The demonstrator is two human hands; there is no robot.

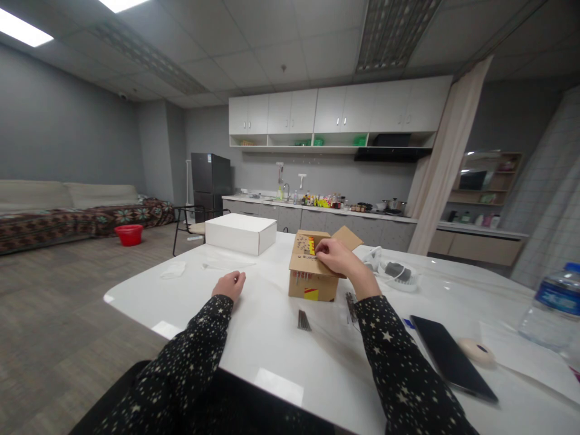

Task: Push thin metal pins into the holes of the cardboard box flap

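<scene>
My right hand is over a small brown cardboard box with yellow-and-red tape, its fingers pinched together at the top. Whatever the fingertips may hold is too small to make out. Small dark metal pieces stud the box's top panel, and thin shanks show under its front edge. My left hand rests on the white table, left of the box, with curled fingers. A dark spot shows between them, but I cannot tell whether it is an object. In front of the box lies a bundle of thin metal rods, and more metal pieces lie near my right wrist.
Behind my left hand stands a white box, with a crumpled tissue at the left. On the right are a white round device with a cable, a black tablet, a beige rounded object and a large water bottle.
</scene>
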